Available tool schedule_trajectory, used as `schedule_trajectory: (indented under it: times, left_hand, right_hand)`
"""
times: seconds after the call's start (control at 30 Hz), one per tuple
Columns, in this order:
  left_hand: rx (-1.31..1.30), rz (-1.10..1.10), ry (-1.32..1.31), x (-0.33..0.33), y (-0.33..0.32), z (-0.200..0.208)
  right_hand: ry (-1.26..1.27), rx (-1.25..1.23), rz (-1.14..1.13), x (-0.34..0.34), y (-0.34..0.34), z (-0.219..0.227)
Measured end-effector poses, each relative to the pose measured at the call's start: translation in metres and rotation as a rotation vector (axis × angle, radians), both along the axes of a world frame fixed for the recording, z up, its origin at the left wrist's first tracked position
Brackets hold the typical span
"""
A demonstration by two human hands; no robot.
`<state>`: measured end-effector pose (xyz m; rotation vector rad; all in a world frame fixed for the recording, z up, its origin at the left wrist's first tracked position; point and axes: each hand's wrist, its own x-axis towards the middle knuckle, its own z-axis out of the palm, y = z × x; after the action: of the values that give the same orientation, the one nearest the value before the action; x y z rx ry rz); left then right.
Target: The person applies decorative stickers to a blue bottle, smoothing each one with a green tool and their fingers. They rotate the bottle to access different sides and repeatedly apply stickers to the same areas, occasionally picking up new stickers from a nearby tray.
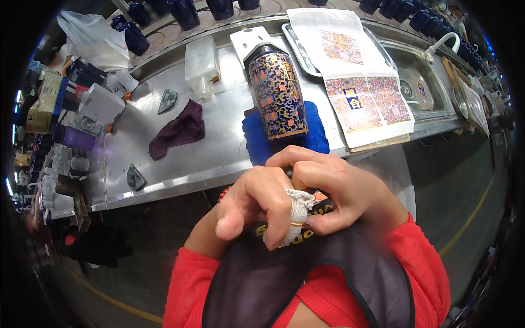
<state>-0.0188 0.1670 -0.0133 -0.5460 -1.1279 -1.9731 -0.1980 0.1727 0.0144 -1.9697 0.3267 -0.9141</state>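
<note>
My two hands meet in front of my dark apron, just short of the bench's front edge. On a finger of my left hand [254, 199] sits a white cloth finger wrap [297, 210] with a thin yellowish band around it. That hand's thumb stands apart, and nothing shows in its grasp. My right hand [347, 186] has its fingers closed at the wrap's frayed edge, thumb below and bent fingers above. Beyond them, a dark blue bottle [278, 93] covered in a colourful floral pattern lies on a blue cloth [314, 126].
Patterned printed sheets [377, 104] lie right of the bottle, partly over a metal tray [301, 52]. Farther right is a sink [432, 90]. A dark purple cloth [180, 128], a clear plastic container [200, 63] and a plastic bag [95, 41] are leftward. Blue bottles [183, 13] line the back.
</note>
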Motion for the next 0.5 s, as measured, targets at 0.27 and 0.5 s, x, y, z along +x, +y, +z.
schedule_trajectory:
  times: [0.27, 0.5]
  left_hand:
    - [-0.038, -0.045, 0.081, -0.013, 0.020, 0.007]
    - [-0.148, -0.167, 0.126, -0.025, 0.026, 0.011]
  right_hand:
    - [0.005, 0.012, -0.006, -0.005, 0.026, 0.004]
    - [-0.066, -0.108, -0.080, -0.011, 0.053, 0.002]
